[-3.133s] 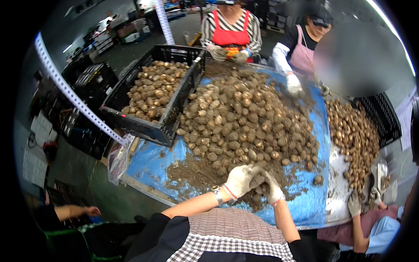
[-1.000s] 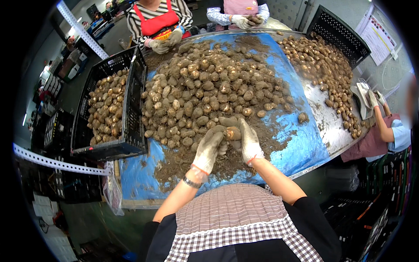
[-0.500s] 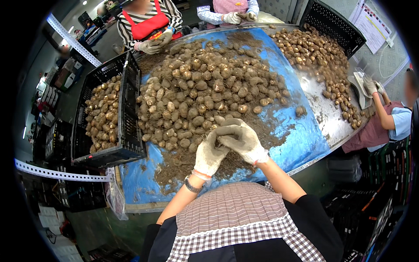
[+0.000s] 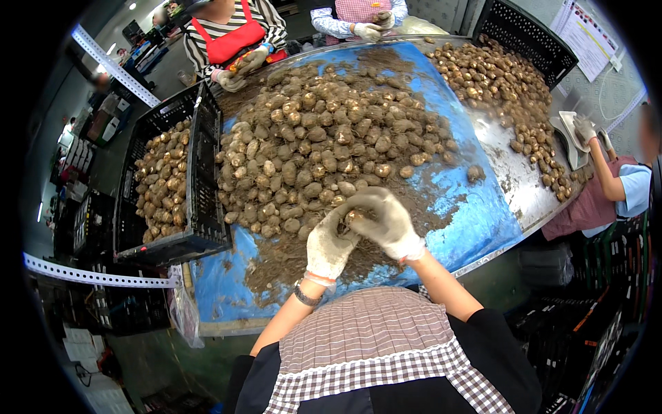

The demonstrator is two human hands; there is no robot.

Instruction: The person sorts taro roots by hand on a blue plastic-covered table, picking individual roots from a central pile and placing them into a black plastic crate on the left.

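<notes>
Both my hands wear soil-stained white gloves and meet over the near edge of a heap of hairy brown taro roots (image 4: pixel 324 131). Between the curled fingers a small taro root (image 4: pixel 355 215) shows in part, pale at one spot. My left hand (image 4: pixel 331 245) closes round it from the left. My right hand (image 4: pixel 387 226) wraps over it from the right, its fingers slightly blurred. Loose soil and root hairs lie on the blue sheet (image 4: pixel 483 200) beneath.
A black crate (image 4: pixel 207 172) of taro stands at the left. More taro (image 4: pixel 496 83) lies on the metal tabletop (image 4: pixel 507 165) at the right, where a person holds a scoop-like tool (image 4: pixel 571 138). Two gloved people work across the table; a perforated white post (image 4: pixel 96 270) rises at left.
My hands have parted a little, and the taro root between them now shows. My right hand's fingers have shifted over it. Across the table, the co-workers' hands have moved slightly.
</notes>
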